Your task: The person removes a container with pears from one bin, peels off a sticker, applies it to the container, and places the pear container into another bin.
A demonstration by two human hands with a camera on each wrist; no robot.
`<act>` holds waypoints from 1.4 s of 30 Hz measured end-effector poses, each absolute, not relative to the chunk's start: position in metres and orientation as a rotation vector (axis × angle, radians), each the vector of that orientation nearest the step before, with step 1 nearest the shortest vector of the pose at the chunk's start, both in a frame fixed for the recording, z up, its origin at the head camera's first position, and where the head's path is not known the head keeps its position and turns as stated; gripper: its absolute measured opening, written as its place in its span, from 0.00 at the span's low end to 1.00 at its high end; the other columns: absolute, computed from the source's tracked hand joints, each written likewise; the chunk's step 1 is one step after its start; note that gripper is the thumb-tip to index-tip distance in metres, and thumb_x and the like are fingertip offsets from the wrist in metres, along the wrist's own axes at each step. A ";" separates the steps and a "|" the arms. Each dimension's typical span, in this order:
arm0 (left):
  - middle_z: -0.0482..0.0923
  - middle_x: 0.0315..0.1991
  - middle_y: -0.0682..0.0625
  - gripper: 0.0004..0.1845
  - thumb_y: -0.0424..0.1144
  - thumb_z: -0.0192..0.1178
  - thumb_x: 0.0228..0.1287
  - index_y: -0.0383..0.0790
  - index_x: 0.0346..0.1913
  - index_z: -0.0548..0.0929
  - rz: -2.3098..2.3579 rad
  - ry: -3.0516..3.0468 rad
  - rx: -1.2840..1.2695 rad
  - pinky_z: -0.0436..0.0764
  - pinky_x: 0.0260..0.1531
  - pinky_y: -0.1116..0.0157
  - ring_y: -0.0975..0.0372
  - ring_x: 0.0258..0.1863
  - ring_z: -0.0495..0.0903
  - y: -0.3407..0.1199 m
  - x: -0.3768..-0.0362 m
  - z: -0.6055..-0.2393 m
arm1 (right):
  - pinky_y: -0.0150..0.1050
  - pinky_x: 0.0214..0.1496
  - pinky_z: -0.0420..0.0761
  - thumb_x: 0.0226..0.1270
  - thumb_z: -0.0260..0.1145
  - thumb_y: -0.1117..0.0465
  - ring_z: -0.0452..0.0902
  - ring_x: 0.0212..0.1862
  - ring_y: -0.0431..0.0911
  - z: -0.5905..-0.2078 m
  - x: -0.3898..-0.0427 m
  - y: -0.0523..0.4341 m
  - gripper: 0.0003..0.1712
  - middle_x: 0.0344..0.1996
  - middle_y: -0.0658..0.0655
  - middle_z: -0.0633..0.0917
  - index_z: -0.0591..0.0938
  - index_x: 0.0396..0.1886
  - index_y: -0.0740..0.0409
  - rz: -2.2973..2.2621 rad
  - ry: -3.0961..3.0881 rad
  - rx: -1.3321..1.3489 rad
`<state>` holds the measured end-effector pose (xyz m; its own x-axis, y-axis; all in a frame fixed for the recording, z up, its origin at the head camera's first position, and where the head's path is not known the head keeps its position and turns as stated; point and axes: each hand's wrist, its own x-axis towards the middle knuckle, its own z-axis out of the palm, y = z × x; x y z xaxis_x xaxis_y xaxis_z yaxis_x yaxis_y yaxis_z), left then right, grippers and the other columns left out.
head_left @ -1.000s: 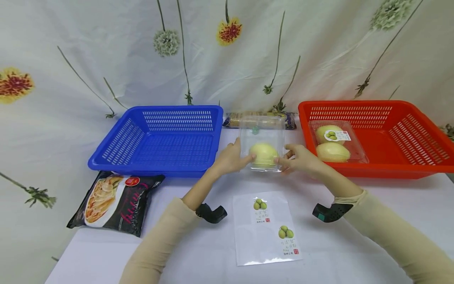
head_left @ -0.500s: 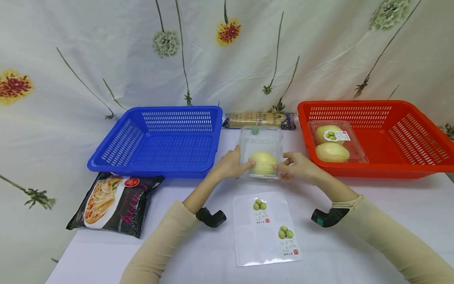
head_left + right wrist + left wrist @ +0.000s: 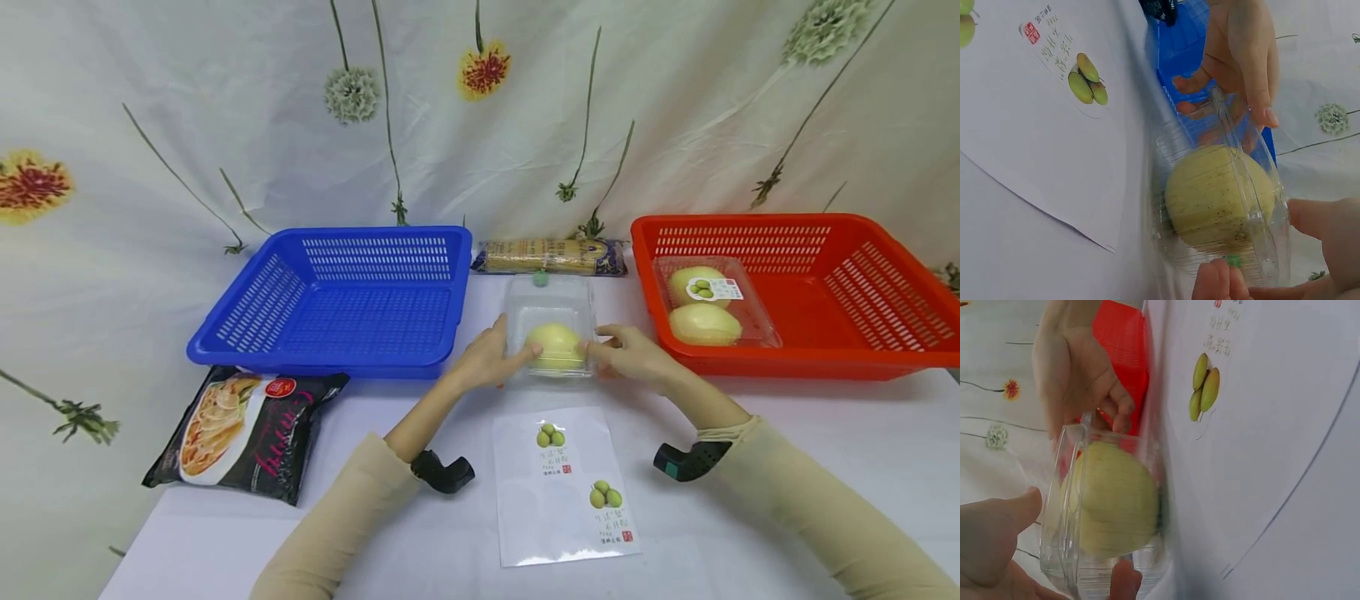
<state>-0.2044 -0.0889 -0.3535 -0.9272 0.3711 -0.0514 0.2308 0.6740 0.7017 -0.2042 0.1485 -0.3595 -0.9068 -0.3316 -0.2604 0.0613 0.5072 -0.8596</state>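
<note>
Head view: we see a clear clamshell box (image 3: 553,327) on the white table (image 3: 750,517), between the blue basket (image 3: 337,293) and the red basket (image 3: 802,283), just in front of both. One yellow-green pear (image 3: 555,347) sits in the near half of the box; the far half looks unfilled. The box's long axis runs away from us toward the backdrop, lid down. Left hand (image 3: 491,354) grips the box's left side, right hand (image 3: 630,357) grips its right side, so both hands are clamped on the box. The blue basket holds nothing we can see. The red basket holds another clear box with two pears (image 3: 705,308), labelled on top. Behind the clamshell box lies a noodle packet (image 3: 551,255); left of it, in front of the blue basket, a dark snack bag (image 3: 243,429); near side of it, a sheet of pear stickers (image 3: 561,483). Floral cloth backdrop (image 3: 225,108) behind.

Left wrist view: thumb and a fingertip of the left hand (image 3: 997,550) pinch the box (image 3: 1104,512) edge, pear (image 3: 1116,500) inside; right hand (image 3: 1079,369) on the far side, sticker sheet (image 3: 1222,394) beside.

Right wrist view: the right hand (image 3: 1310,250) holds the box (image 3: 1222,206) rim, pear (image 3: 1216,197) inside, left hand (image 3: 1238,56) opposite, blue basket (image 3: 1175,47) behind it.
</note>
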 end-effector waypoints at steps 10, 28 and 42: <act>0.51 0.67 0.23 0.51 0.54 0.53 0.66 0.22 0.70 0.35 1.192 2.649 0.313 0.59 0.65 0.49 0.39 0.67 0.56 -0.090 -0.185 -0.370 | 0.48 0.67 0.64 0.72 0.49 0.47 0.61 0.66 0.60 -0.376 -0.231 0.135 0.42 0.69 0.68 0.58 0.43 0.74 0.63 -1.987 2.088 0.213; 0.72 0.49 0.29 0.43 0.42 0.59 0.65 0.32 0.70 0.43 1.917 2.075 -0.294 0.83 0.30 0.66 0.62 0.20 0.81 -0.081 -0.164 -0.381 | 0.42 0.74 0.40 0.73 0.50 0.52 0.40 0.74 0.49 -0.384 -0.276 0.121 0.39 0.74 0.57 0.51 0.45 0.75 0.58 -2.322 1.726 0.248; 0.77 0.45 0.30 0.40 0.28 0.56 0.64 0.29 0.70 0.42 2.338 1.675 -0.384 0.81 0.43 0.64 0.57 0.32 0.85 -0.064 -0.154 -0.378 | 0.40 0.73 0.49 0.71 0.53 0.61 0.53 0.71 0.50 -0.382 -0.278 0.119 0.36 0.71 0.60 0.58 0.51 0.74 0.60 -2.354 1.748 0.164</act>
<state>-0.1541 -0.0643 -0.3783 -0.9369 0.0411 -0.3472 -0.3420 -0.3145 0.8855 -0.2783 0.1191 -0.3825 -0.9728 -0.0978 -0.2100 0.2294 -0.2779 -0.9328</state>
